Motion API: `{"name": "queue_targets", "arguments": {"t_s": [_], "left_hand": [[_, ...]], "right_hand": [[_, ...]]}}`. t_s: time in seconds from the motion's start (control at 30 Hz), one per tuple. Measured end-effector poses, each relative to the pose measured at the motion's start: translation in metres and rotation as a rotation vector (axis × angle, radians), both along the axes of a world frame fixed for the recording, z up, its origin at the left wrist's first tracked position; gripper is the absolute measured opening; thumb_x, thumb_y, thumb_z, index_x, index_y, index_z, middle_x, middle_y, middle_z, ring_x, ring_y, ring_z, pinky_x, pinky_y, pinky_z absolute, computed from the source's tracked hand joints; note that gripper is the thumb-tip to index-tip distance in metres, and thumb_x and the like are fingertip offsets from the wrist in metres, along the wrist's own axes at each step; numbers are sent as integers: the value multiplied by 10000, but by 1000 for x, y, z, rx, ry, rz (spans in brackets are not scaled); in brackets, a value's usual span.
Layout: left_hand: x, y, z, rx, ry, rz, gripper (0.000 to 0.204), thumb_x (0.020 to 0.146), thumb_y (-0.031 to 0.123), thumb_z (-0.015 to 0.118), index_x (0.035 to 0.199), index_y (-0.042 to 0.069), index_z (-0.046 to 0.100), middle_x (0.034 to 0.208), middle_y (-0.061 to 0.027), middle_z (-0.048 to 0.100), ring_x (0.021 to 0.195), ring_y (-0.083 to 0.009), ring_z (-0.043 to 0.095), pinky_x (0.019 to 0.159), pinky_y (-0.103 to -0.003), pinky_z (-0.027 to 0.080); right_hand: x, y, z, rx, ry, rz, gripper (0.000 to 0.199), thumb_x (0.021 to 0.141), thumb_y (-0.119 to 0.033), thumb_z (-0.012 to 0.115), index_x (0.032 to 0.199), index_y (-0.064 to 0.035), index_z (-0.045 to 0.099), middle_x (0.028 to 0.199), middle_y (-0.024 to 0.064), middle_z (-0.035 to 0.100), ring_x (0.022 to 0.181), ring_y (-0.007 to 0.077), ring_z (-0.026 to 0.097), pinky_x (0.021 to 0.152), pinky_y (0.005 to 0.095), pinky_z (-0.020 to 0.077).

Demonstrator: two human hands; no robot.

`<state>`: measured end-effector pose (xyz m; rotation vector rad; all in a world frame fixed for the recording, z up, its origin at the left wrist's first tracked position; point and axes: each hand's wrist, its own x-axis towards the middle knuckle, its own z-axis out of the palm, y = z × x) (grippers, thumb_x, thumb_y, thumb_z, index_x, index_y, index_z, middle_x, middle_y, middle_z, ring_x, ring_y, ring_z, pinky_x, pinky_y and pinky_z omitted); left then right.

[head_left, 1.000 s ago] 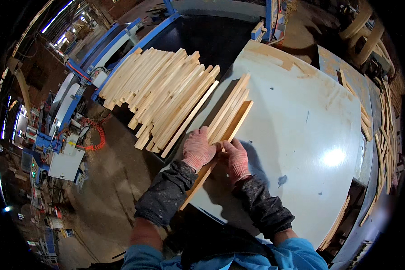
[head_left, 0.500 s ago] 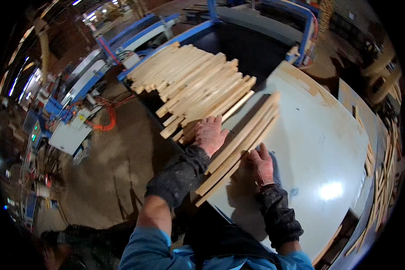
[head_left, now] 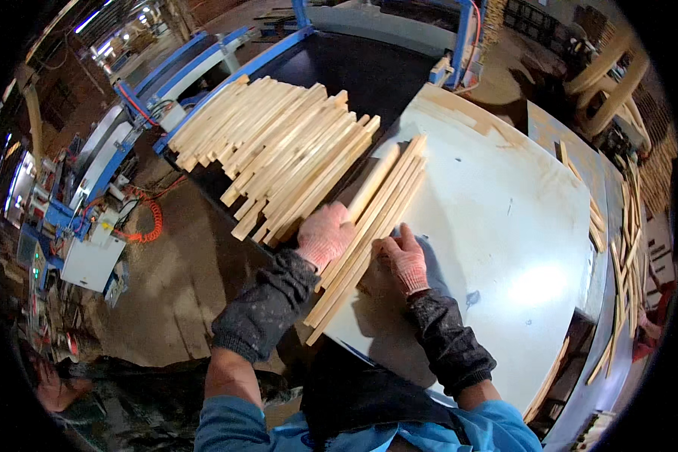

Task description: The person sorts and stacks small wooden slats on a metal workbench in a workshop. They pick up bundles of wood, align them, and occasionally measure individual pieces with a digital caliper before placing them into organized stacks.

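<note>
A person leans over a pale grey desk (head_left: 505, 226), seen from above, both hands in pinkish knit gloves and dark sleeves. Between the hands lies a small bundle of long, thin wooden strips (head_left: 373, 226), side by side on the desk's near left edge, running diagonally from lower left to upper right — the lower ends jut past the desk edge.

The left hand (head_left: 324, 237) rests against the left side of the bundle, its grip curled loosely over the outermost strip. The right hand (head_left: 403, 260) lies flat on the desk, touching the bundle's right side, fingers spread and thumb pointing toward the strips. The two hands press the bundle from either side.

Just left of the desk, a large pile of similar wooden strips (head_left: 279, 151) sits fanned out on a dark machine bed (head_left: 377, 71) with a blue frame. More strips (head_left: 625, 248) lie along the desk's far right edge — well apart from the hands.
</note>
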<state>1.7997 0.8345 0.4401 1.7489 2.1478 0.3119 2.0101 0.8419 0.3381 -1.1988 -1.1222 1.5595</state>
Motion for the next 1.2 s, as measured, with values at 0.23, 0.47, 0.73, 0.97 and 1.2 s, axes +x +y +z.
{"name": "queue_targets", "arguments": {"t_s": [0.23, 0.47, 0.73, 0.97, 1.2], "left_hand": [[36, -13, 18, -332, -23, -22, 1052, 876, 526, 764, 1653, 9, 281, 1591, -299, 462, 1476, -425, 478, 1223, -472, 422], [29, -26, 23, -369, -13, -31, 1328, 783, 678, 791, 1717, 18, 115, 1647, -301, 408, 1507, -416, 455, 1218, -483, 417], [-102, -18, 30, 223, -440, 72, 698, 968, 385, 782, 1497, -28, 588, 1477, -240, 651, 1292, -335, 681, 1078, -405, 547], [-341, 70, 26, 593, -265, 381, 594, 948, 369, 777, 1352, -52, 667, 1402, -278, 677, 1349, -384, 630, 1166, -415, 477], [-607, 149, 17, 273, 433, 657, 861, 916, 478, 722, 1585, 8, 451, 1531, -231, 587, 1383, -429, 578, 1186, -481, 452]], "right_hand": [[-1, -8, 18, 26, -16, -12, 783, 1025, -225, 759, 1637, 48, 353, 1172, 144, 734, 1053, 190, 683, 921, 329, 562], [0, -23, 22, 8, 211, 20, 655, 1071, 2, 622, 1661, 0, 338, 1318, 138, 674, 1205, 207, 639, 1025, 336, 544], [-45, -7, 61, 704, -1015, 29, 974, 873, -454, 851, 1656, -106, 389, 1680, 252, 391, 1556, 474, 357, 1246, 552, 367], [-88, 39, 49, 563, -1221, 22, 864, 796, -312, 851, 1541, -29, 517, 1617, 247, 469, 1552, 488, 348, 1301, 518, 328], [-94, 33, 43, 420, -1174, -43, 856, 766, 58, 645, 1600, -33, 475, 1722, 183, 368, 1642, 378, 245, 1356, 464, 227]]}}
